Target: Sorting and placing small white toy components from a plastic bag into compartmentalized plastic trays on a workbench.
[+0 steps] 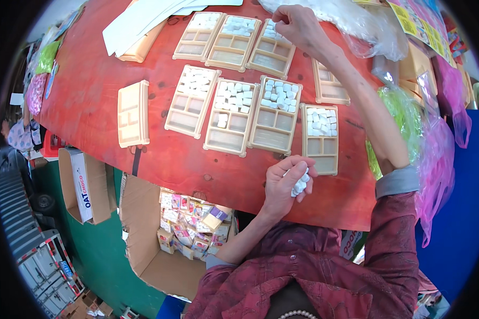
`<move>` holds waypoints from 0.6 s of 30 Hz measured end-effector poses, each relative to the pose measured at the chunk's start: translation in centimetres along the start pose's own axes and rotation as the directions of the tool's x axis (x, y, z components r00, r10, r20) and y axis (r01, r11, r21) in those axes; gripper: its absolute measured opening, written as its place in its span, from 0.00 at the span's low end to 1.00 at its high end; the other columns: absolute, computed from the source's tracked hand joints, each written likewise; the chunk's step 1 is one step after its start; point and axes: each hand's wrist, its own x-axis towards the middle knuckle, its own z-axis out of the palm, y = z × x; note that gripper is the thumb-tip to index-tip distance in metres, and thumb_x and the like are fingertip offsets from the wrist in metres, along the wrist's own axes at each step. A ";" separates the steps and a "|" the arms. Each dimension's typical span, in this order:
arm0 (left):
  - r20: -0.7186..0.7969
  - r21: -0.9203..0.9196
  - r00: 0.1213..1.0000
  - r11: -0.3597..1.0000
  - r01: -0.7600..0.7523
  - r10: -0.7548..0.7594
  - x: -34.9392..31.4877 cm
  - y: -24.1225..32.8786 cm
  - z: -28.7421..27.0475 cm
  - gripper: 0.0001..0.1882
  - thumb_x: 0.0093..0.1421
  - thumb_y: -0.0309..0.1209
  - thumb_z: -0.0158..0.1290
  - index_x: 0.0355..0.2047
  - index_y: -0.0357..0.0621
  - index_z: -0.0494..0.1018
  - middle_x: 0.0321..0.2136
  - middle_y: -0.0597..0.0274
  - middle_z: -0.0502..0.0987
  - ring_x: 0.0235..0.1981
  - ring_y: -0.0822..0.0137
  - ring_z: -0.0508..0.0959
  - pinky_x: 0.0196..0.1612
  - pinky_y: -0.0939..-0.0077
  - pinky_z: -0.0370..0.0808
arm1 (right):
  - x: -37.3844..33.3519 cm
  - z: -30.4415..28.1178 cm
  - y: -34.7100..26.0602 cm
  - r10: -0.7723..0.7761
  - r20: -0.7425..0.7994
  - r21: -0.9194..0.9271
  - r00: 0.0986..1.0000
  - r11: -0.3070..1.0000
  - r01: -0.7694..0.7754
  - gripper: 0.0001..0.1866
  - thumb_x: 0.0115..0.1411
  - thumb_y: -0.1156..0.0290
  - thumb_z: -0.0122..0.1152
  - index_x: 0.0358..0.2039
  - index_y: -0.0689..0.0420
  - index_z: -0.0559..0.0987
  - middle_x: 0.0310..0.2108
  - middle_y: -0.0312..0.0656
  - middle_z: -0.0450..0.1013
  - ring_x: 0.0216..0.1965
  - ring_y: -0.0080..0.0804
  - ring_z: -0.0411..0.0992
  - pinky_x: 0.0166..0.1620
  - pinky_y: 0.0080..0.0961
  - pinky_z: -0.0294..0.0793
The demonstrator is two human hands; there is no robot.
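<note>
My left hand [287,183] is cupped closed around a cluster of small white rounded blocks [301,186], just off the near end of a compartment tray. Across the table my right hand [299,26] has its fingers pinched above the far-right tray [271,63] of the back row; what they hold, if anything, is hidden. Several beige compartment trays lie in two rows, most with the same white blocks filling their far compartment. In the front row, one tray [226,139] also has a few blocks in a smaller compartment. A tray [319,146] lies just beyond my left hand.
The red table [90,69] carries a beige tray [133,114] at left and white sheets [138,26] over another at the far left. Clear plastic bags [378,37] lie at the back right, near my right arm. Below the edge stands a cardboard box [143,234] of small packets.
</note>
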 end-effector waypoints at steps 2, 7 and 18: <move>-0.009 -0.017 1.000 1.000 0.009 -0.009 0.0 -0.1 0.1 0.12 0.65 0.32 0.47 0.41 0.35 0.74 0.29 0.55 0.76 0.20 0.72 0.75 0.13 0.87 0.64 | 0.7 0.3 -0.4 -0.036 -0.100 0.070 0.994 0.997 0.043 0.07 0.47 0.74 0.56 0.23 0.64 0.78 0.22 0.55 0.74 0.26 0.49 0.75 0.30 0.37 0.72; -0.006 -0.015 1.000 1.000 0.001 -0.002 -0.1 0.0 -0.1 0.12 0.65 0.32 0.47 0.41 0.35 0.74 0.29 0.55 0.76 0.20 0.72 0.74 0.13 0.87 0.65 | 2.0 1.1 -1.8 -0.108 -0.006 0.229 0.994 0.968 0.106 0.07 0.46 0.74 0.56 0.23 0.64 0.79 0.21 0.56 0.74 0.26 0.48 0.75 0.29 0.35 0.72; 0.004 0.008 1.000 1.000 0.003 -0.003 -0.2 0.1 -0.1 0.13 0.65 0.32 0.46 0.41 0.35 0.73 0.29 0.56 0.76 0.20 0.74 0.74 0.13 0.87 0.64 | 1.8 4.4 -0.3 -0.205 0.078 0.055 0.976 0.978 0.201 0.08 0.54 0.75 0.59 0.33 0.65 0.76 0.26 0.48 0.73 0.28 0.40 0.72 0.34 0.32 0.71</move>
